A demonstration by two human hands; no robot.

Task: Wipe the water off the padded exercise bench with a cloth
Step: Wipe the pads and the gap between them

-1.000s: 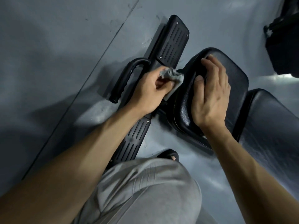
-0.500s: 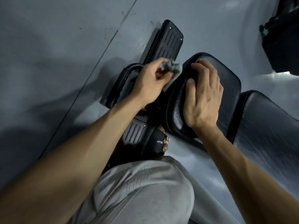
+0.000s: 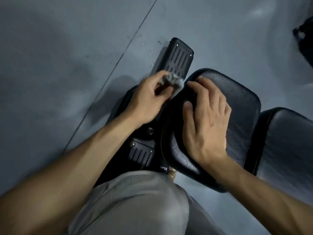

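Gripping a crumpled grey cloth [image 3: 54, 80], the left hand [image 3: 149, 100] sits at about eleven o'clock from the middle of the view, its fingers curled round the wad; the cloth's lower edge touches the upper-left rim of the black padded seat of the bench [image 3: 240, 106]. The wad is blurred, so how much of it presses on the padding cannot be told. The right hand [image 3: 206, 122] lies flat on the same seat pad, fingers nearly straight and slightly spread, thumb along the pad's left side, holding nothing. Its fingertips reach toward twelve o'clock, just beside the cloth. A second pad [image 3: 286, 150] of the bench lies at three o'clock, close beside the seat with a narrow gap between. Under the left hand, running from twelve o'clock down to seven o'clock, is a black slotted foot plate [image 3: 180, 55] of the frame, resting on the grey floor [image 3: 67, 65]. A knee in grey trousers [image 3: 135, 200] fills the six o'clock area. A dark object [image 3: 304, 41] sits at two o'clock, cut off by the edge
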